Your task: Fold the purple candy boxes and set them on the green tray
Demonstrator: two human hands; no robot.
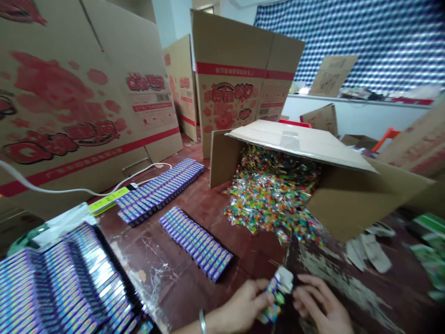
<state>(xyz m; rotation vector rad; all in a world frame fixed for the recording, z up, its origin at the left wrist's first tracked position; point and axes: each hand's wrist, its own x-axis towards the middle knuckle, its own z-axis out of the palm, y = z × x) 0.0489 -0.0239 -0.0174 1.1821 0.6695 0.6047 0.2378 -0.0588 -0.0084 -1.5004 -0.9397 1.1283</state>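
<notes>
Near the bottom middle, my left hand (243, 304) grips a small purple box (274, 284) between thumb and fingers. The box is tilted, its white end flaps (285, 278) standing open. Colourful bits show just under it, too blurred to tell apart. Close to the right of the flaps is my right hand (321, 301), fingers apart and slightly bent, with nothing visible in them. Beyond both hands, a heap of clear packets of colourful candy (267, 199) spills from a cardboard carton (302, 144) lying on its side.
On the dark red table (146, 250) lie a short row of purple boxes (194, 241) and longer rows (163, 188). A packed stack of boxes (69, 283) fills the lower left. A yellow-green power strip (108, 200), white gloves (370, 250) and tall printed cartons (86, 93) surround them.
</notes>
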